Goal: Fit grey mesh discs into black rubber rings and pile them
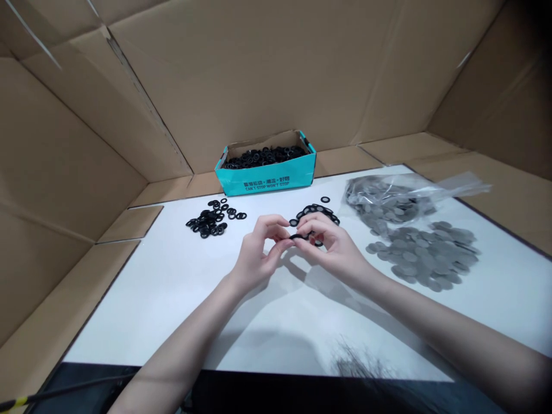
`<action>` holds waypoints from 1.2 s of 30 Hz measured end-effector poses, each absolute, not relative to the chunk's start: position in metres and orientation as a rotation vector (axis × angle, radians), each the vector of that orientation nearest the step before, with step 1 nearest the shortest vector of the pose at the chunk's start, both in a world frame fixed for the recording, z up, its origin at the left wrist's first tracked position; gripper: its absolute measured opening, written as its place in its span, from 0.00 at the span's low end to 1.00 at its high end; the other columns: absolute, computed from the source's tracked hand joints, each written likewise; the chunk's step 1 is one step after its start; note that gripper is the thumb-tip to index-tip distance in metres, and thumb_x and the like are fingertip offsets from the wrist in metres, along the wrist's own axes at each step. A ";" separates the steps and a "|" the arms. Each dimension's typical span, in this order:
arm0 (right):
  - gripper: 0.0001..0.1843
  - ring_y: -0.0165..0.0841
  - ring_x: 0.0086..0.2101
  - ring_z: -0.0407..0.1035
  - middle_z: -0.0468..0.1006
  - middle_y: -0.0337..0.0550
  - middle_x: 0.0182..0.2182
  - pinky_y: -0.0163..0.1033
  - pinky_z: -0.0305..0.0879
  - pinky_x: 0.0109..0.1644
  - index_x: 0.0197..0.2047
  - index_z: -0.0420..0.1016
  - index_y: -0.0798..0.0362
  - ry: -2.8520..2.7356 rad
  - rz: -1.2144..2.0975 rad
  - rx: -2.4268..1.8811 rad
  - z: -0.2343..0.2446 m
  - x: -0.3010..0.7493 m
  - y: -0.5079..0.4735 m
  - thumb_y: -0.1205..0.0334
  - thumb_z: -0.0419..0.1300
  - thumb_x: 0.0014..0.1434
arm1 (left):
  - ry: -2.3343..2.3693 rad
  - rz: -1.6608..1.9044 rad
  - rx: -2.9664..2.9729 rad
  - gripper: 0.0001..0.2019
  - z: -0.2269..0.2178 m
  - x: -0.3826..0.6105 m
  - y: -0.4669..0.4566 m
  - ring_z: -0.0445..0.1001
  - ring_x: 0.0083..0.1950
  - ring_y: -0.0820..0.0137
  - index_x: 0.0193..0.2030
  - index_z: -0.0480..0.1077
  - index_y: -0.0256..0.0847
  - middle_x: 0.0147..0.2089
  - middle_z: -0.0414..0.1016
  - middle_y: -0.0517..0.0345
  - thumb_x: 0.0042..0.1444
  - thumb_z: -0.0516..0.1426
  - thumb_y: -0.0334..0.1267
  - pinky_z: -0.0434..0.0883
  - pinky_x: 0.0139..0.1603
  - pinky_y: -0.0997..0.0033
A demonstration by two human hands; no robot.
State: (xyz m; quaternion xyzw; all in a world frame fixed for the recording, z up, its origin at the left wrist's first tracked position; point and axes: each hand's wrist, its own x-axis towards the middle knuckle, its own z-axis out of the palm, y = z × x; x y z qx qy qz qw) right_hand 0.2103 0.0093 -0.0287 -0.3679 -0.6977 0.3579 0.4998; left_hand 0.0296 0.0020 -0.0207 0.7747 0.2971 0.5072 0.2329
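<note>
Both hands meet over the middle of the white table. My left hand pinches the left edge of a black ring, and my right hand grips its other side. The ring is tilted nearly edge-on, so whether anything sits inside it cannot be seen. Just behind my fingers is a small pile of black rings with grey discs in them, partly hidden by my right hand. To the left lies a heap of loose black rings. A spread of thin grey discs lies to the right.
At the back stands a turquoise cardboard box full of black rings. A clear plastic bag holding more grey discs lies at the back right. Cardboard walls enclose the white table at the back and sides.
</note>
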 end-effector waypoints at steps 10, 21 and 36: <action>0.04 0.35 0.40 0.68 0.70 0.44 0.37 0.41 0.66 0.41 0.34 0.71 0.50 -1.742 0.500 -0.820 -0.025 0.209 0.002 0.68 0.60 0.59 | 0.770 1.390 2.188 0.15 -0.021 0.027 0.002 0.77 0.36 0.75 0.52 0.61 0.44 0.37 0.73 0.61 0.61 0.57 0.28 0.75 0.40 0.75; 0.04 0.37 0.41 0.69 0.71 0.45 0.38 0.45 0.69 0.45 0.35 0.70 0.49 -1.796 0.441 -0.767 -0.029 0.208 0.001 0.68 0.59 0.60 | 0.829 1.473 2.221 0.15 -0.024 0.031 0.000 0.77 0.33 0.77 0.49 0.63 0.44 0.34 0.72 0.64 0.59 0.56 0.23 0.76 0.37 0.77; 0.08 0.38 0.38 0.70 0.74 0.46 0.36 0.46 0.68 0.38 0.34 0.81 0.43 -1.799 0.111 -0.779 -0.025 0.222 0.008 0.60 0.60 0.63 | 0.752 1.348 1.882 0.15 -0.015 0.029 -0.001 0.81 0.45 0.68 0.51 0.63 0.43 0.44 0.80 0.52 0.61 0.62 0.39 0.79 0.48 0.66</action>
